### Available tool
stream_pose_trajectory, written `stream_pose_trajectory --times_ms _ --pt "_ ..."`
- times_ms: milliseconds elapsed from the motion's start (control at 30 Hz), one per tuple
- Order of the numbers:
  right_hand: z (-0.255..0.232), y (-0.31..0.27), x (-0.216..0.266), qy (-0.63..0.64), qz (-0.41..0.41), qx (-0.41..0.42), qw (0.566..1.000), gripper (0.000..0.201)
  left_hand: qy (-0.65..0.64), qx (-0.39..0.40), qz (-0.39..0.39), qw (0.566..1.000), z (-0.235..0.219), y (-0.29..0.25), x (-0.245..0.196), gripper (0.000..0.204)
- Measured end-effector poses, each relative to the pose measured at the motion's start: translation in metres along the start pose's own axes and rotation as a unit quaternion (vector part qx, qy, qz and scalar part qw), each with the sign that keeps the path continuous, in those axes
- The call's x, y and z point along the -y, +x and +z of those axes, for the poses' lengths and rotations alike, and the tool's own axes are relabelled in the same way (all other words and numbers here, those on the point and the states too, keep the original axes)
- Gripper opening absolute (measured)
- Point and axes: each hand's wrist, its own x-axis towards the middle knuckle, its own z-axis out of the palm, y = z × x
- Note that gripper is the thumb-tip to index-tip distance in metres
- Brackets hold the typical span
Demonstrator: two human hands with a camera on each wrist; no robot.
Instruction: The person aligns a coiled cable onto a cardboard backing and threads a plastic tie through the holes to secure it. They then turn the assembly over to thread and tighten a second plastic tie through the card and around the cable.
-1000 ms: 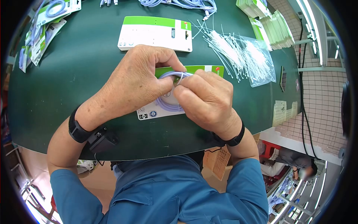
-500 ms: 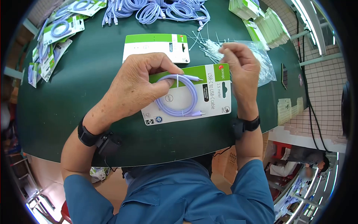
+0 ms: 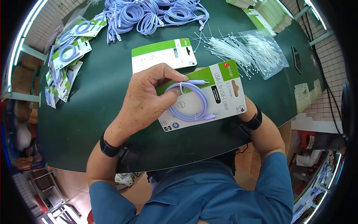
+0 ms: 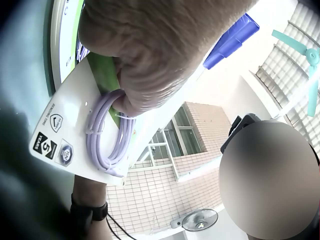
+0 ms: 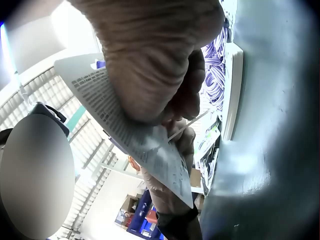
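Observation:
My left hand (image 3: 149,91) pinches a white and green packaging card (image 3: 227,97) together with a coiled lilac USB-C cable (image 3: 204,106), thumb over the coil in front and fingers behind. A white cable tie (image 3: 181,88) loops round the top of the coil beside my thumb. My right hand (image 5: 150,75) is behind the card, mostly hidden in the head view. In the right wrist view its bent fingers lie against the printed back, close to the thin tail (image 5: 189,125) of a tie sticking out there; I cannot tell whether they grip it.
Stacked blank cards (image 3: 160,56) lie just beyond my hands. Loose cable ties (image 3: 235,50) spill from a clear bag (image 3: 270,56) at right. Coiled cables (image 3: 149,15) fill the back, finished cable cards (image 3: 69,56) the left. A phone (image 3: 297,59) lies near the right edge.
My right hand went from the front of the coil out to the tie pile, then behind the card. My left hand keeps its pinch, and the card is now raised and tilted.

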Motion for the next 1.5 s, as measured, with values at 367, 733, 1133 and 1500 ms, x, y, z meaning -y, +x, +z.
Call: stream_pose_trajectory --times_ms 367,733,1133,1500 --pt "-0.008 0.031 0.017 -0.46 -0.147 -0.051 0.874 0.013 0.062 0.031 0.033 0.997 0.008 -0.003 0.006 0.031" --pt "-0.004 0.035 0.013 -0.555 -0.208 -0.107 0.798 0.012 0.329 0.109 0.183 0.92 0.008 -0.004 -0.013 0.04" --pt "0.0 0.038 0.007 -0.586 -0.169 -0.094 0.787 0.009 0.341 0.103 0.183 0.916 0.012 -0.005 -0.013 0.027" --pt "-0.04 0.032 0.027 -0.3 -0.037 -0.242 0.922 0.01 0.155 -0.117 0.084 0.977 0.004 -0.001 -0.004 0.03"
